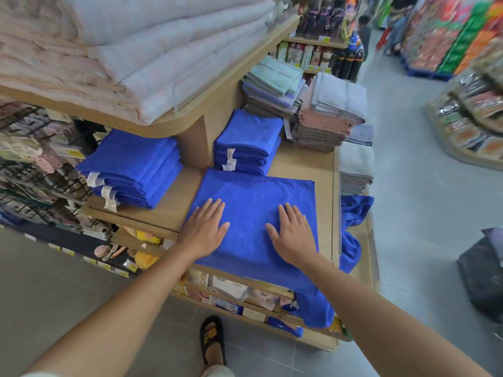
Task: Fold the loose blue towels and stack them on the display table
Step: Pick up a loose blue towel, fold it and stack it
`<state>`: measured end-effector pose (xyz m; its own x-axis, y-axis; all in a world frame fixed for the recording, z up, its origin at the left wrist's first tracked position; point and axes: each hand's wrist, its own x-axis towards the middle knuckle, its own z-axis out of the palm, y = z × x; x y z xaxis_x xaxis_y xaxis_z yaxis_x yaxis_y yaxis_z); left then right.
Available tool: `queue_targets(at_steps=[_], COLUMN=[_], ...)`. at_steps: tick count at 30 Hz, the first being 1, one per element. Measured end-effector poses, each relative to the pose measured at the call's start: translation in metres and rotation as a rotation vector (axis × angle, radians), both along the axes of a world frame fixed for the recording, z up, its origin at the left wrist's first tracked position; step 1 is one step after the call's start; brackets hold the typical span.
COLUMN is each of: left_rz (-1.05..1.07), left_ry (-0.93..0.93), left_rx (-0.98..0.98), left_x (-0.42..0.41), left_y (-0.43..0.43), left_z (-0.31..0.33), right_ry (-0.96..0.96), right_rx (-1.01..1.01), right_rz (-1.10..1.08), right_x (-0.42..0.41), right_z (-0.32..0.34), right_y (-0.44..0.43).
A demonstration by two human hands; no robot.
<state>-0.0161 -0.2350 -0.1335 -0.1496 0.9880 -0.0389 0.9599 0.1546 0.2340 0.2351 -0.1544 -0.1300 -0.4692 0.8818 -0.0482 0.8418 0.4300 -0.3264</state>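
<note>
A blue towel [253, 202] lies spread flat on the wooden display table [324, 170], its near end hanging over the front edge. My left hand [204, 229] presses flat on its left part, fingers straight. My right hand [292, 235] presses flat on its right part. Two stacks of folded blue towels stand behind: one at the left [133, 167], one at the middle [247, 142]. A loose blue towel [353, 227] is crumpled at the table's right edge.
An upper shelf [190, 118] with pink and white bedding overhangs the left. Stacks of grey, pink and green towels [324, 118] fill the back right. Wire racks of small goods are at the left. A dark bag [481, 273] sits on the floor at the right.
</note>
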Motion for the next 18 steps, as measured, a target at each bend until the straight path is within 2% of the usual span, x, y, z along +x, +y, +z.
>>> queue_targets(at_steps=[4, 7, 10, 13, 16, 18], left_rz=[0.011, 0.162, 0.373, 0.383, 0.365, 0.38], left_ry=[0.001, -0.046, 0.032, 0.052, -0.02, -0.185], left_rx=[0.021, 0.113, 0.038, -0.039, 0.014, 0.079], left_x=[-0.007, -0.026, -0.053, -0.073, -0.086, -0.091], left_y=[0.037, 0.066, 0.094, 0.117, 0.128, 0.129], left_z=[0.005, 0.011, 0.015, 0.017, 0.015, 0.013], right_ry=[-0.034, -0.011, 0.024, -0.049, -0.135, -0.166], right_rx=[0.06, 0.033, -0.041, -0.068, -0.093, -0.112], right_rz=[-0.089, -0.159, -0.202, -0.216, -0.183, -0.136], right_x=[-0.008, -0.005, 0.0, 0.003, 0.009, 0.015], right_z=[0.011, 0.028, 0.039, 0.041, 0.04, 0.043], right_y=[0.029, 0.066, 0.107, 0.141, 0.167, 0.178])
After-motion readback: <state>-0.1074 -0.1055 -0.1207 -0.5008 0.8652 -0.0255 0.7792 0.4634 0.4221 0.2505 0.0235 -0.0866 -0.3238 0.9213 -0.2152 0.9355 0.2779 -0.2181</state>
